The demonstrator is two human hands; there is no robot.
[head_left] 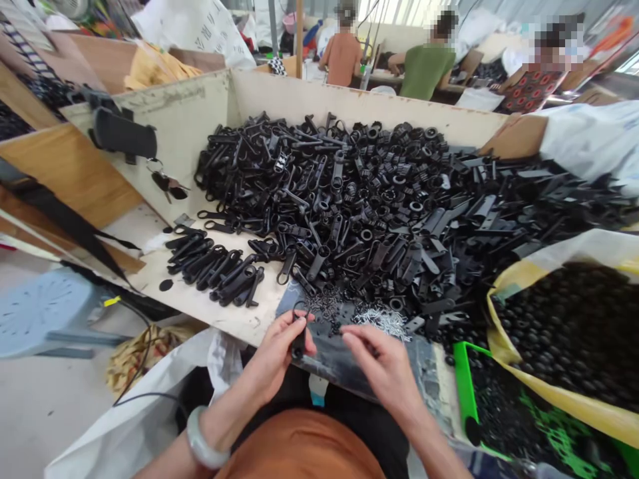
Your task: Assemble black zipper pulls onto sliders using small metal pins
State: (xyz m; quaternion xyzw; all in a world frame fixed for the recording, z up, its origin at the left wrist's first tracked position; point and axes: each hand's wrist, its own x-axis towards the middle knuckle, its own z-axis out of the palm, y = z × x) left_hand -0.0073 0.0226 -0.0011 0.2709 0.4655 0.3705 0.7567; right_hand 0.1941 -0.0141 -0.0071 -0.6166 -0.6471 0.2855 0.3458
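Note:
My left hand (287, 339) is closed round a black plastic part (298, 340) with a ring at its top, above the front edge of the work surface. To its right, my right hand (377, 346) has its thumb and fingertips pressed together; whatever they pinch is too small to make out. Just beyond my hands lie small dark screws (324, 305) and a heap of silvery pins (383, 323) on a dark mat (324, 366). A row of black handle-like parts (217, 269) sits on the board at the left.
A large pile of black parts (319, 186) fills the walled bin. At the right are a yellow-rimmed sack (509, 352) of black balls and a green tray (464, 386). A blue stool (44, 309) stands left. Several people sit at the back.

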